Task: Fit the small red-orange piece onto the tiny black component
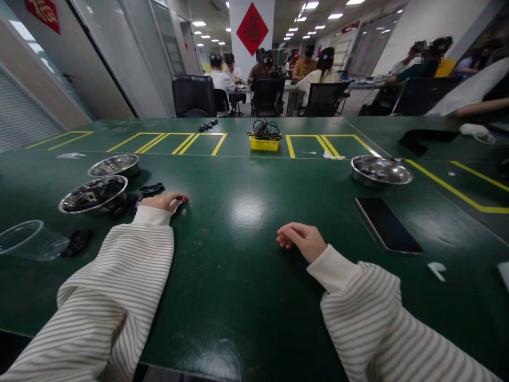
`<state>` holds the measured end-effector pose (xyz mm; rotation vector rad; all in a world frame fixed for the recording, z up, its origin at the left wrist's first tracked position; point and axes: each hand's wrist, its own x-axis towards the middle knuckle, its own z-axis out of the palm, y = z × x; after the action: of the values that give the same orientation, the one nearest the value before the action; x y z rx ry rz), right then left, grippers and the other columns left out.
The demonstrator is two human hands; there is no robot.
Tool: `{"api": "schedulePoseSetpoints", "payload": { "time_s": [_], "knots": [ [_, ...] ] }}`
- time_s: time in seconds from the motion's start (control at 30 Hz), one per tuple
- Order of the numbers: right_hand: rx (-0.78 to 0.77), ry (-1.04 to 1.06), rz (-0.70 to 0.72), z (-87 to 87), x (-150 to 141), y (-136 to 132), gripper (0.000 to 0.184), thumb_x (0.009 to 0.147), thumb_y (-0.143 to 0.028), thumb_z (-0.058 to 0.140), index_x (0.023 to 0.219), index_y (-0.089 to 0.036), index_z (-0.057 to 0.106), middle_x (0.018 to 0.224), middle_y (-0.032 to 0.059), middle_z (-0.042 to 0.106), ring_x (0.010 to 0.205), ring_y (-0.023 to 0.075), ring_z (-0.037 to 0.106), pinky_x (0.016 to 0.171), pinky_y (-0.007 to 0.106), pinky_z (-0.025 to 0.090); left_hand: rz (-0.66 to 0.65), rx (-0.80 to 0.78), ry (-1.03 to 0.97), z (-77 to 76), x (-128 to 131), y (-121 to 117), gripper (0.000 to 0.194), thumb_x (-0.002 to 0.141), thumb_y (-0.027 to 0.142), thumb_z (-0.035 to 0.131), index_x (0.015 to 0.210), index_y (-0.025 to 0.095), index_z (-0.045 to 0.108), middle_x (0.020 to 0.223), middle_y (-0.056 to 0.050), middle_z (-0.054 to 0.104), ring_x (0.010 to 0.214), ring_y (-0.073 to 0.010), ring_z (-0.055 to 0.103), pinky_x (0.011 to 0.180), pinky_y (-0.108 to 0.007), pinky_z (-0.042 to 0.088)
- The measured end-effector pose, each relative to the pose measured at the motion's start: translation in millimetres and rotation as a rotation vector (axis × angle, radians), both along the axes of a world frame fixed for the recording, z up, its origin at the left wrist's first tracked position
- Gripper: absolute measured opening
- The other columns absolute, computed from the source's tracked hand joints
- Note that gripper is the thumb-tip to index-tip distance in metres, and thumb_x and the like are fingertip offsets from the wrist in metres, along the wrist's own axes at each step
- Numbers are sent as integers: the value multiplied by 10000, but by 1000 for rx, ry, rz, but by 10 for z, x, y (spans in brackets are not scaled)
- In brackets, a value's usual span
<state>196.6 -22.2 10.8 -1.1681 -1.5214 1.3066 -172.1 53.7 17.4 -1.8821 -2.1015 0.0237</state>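
On the left of the green table, my left hand (161, 201) has its fingers closed around a small part with a red tip (184, 199); most of that part is hidden. Just behind the hand lies a black part (151, 189). Beside the wrist stands a steel bowl (66, 206) full of small black parts (95, 192). My right hand (304, 240) rests near the middle right, its fingers loosely curled together, with nothing seen in them. The nearest thing to it is a dark phone (387, 225) lying flat.
A second steel bowl (129, 165) stands behind the first. A clear plastic cup (34, 243) lies at far left. A steel bowl with parts (379, 180), a white earbud (437, 269) and a yellow box (264, 144) of black cables (264, 129) are on the table. People sit beyond.
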Motion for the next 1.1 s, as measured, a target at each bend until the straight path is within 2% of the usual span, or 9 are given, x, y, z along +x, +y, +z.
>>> {"api": "schedulePoseSetpoints", "payload": {
  "time_s": [0.17,0.27,0.4,0.53,0.67,0.8,0.9,1.0,1.1],
  "knots": [
    [14,-7,9,-30,3,8,220,728,-309,494,708,-114,593,613,47,611,525,112,562,466,220,432,-7,121,-209,-31,406,-91,386,730,456,434,983,205,580,633,-26,580,528,-116,487,475,-181,237],
    [16,-7,-9,-41,-8,11,217,725,-304,490,697,-113,589,617,52,611,523,113,559,448,215,424,-243,84,-422,-110,891,-213,362,730,437,438,929,182,600,488,15,492,434,-76,426,443,-166,251],
    [18,19,-85,-40,-35,13,172,694,-252,491,766,-119,573,637,47,609,513,113,549,406,203,402,-598,-145,-521,-173,1524,-435,340,717,455,445,901,220,607,451,41,456,401,-62,402,430,-160,248],
    [30,38,-134,-45,-38,14,195,631,-143,441,789,-130,556,644,34,605,477,96,516,368,187,371,-666,-240,-471,-162,1738,-546,329,711,464,453,927,260,595,469,39,480,422,-70,429,434,-166,236],
    [35,13,-117,-58,-18,14,201,590,-107,386,679,-128,565,620,35,599,463,89,493,371,187,367,-507,-149,-420,-151,1460,-389,465,675,552,455,1010,245,555,490,29,487,436,-83,422,451,-183,229],
    [57,11,-144,-71,-4,17,209,591,-108,381,683,-132,567,639,32,594,462,83,479,379,190,366,-62,23,-353,-93,880,-76,383,738,505,401,967,252,577,555,13,507,473,-90,398,477,-203,212],
    [62,1,-159,-71,-5,14,206,599,-114,394,709,-133,567,655,33,590,466,83,476,386,194,372,110,69,-351,-38,450,91,442,721,502,429,1010,196,563,591,-24,525,489,-103,381,482,-218,213],
    [57,-30,-144,-62,-10,7,200,607,-114,406,724,-129,568,661,37,589,477,87,482,394,199,377,196,67,-360,-27,178,171,425,665,501,504,916,179,621,577,-41,525,496,-109,383,490,-228,227],
    [50,-55,-136,-51,-14,1,195,622,-116,415,738,-129,571,673,40,592,483,86,484,402,198,381,195,58,-367,-36,110,187,367,625,480,554,838,197,651,587,-29,527,494,-108,393,490,-226,232]
  ]
}}
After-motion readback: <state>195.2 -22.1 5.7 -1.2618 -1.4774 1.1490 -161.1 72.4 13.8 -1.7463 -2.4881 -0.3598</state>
